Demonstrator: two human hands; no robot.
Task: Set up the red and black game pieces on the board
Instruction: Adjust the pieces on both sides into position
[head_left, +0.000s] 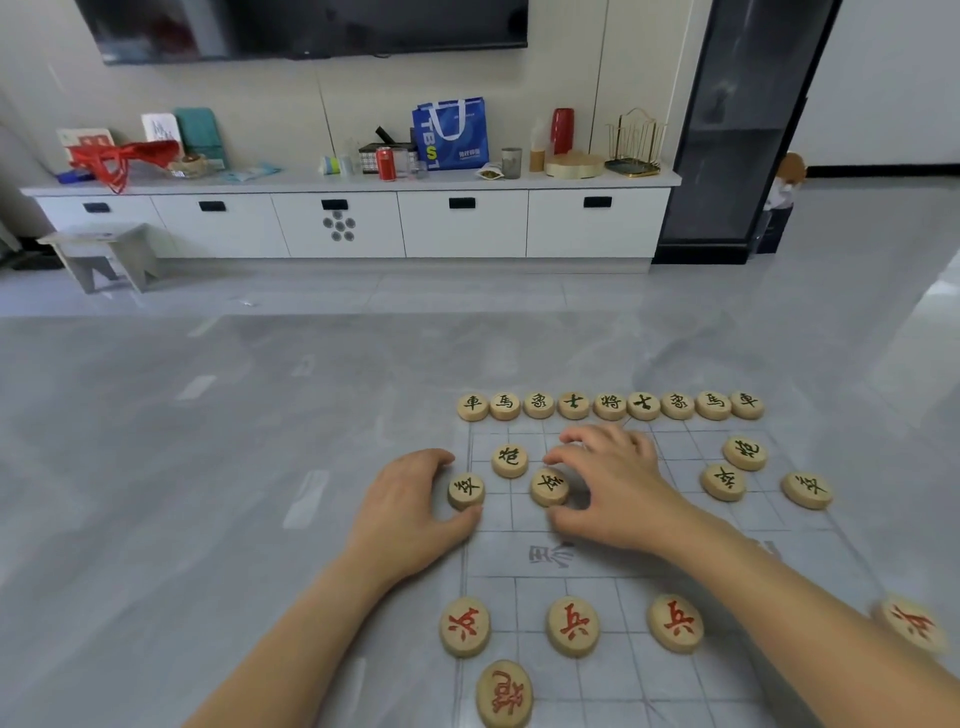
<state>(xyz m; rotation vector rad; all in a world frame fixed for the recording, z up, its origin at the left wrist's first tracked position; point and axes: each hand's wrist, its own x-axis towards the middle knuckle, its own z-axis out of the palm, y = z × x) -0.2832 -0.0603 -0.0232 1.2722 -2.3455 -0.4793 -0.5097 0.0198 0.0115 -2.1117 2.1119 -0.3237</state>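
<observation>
Five round wooden discs carved with red characters lie nearest, on the close half of the board (639, 680), a thin translucent sheet printed with a pale grid. One red piece (504, 693) sits at the board's near left. A row of four red soldiers (573, 625) lies just beyond it, the rightmost blurred at the board's right edge. The board lies flat on a glossy grey, marble-veined counter (208, 467).

Past the board's middle band, the left hand (410, 512) curls thumb and forefinger around a flat black soldier (466, 490) at the board's left edge. The right hand (615, 486) pinches a second black soldier (549, 487) a little further in. Both discs rest on the sheet.

Just beyond these hands, a black cannon (509, 460) lies on the board's left side and another cannon (744, 452) on its right. Near that one are two more black-lettered discs (723, 481), the outer at the right edge.

Along the board's far edge runs a back row (609, 406) of nine pale discs, packed side by side. Well beyond the board stands a white drawer cabinet (462, 223) carrying a shiny blue bag (451, 132) and a red can (386, 162).
</observation>
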